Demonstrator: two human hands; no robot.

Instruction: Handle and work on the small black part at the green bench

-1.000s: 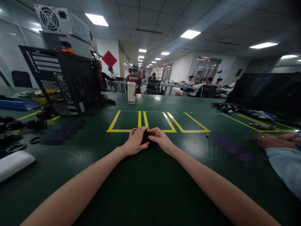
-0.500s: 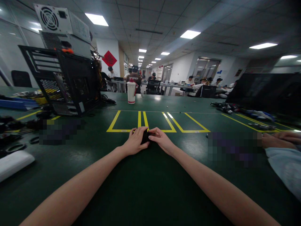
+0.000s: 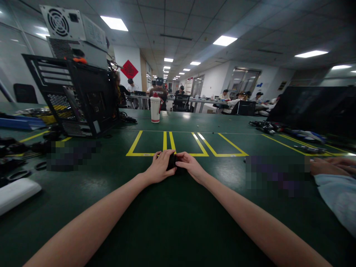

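Note:
A small black object (image 3: pixel 172 161) is at the middle of the green table (image 3: pixel 178 218), just on the near side of the yellow tape outlines (image 3: pixel 147 154). My left hand (image 3: pixel 161 165) is wrapped round its left side, thumb low and fingers over the top. From the right, my right hand (image 3: pixel 190 165) meets the object with thumb and fingertips bent in a pinch; what lies between those fingertips is too small to make out.
At the left stand a black computer case (image 3: pixel 83 96) with power supplies (image 3: pixel 75 26) on top, cables and a white object (image 3: pixel 18 194). A white cup (image 3: pixel 155 108) stands beyond the tape. At the right are a person's hands (image 3: pixel 330 165) and a dark screen (image 3: pixel 317 111).
Both my hands have stayed almost in place around the black object. The person's hands at the right have shifted slightly.

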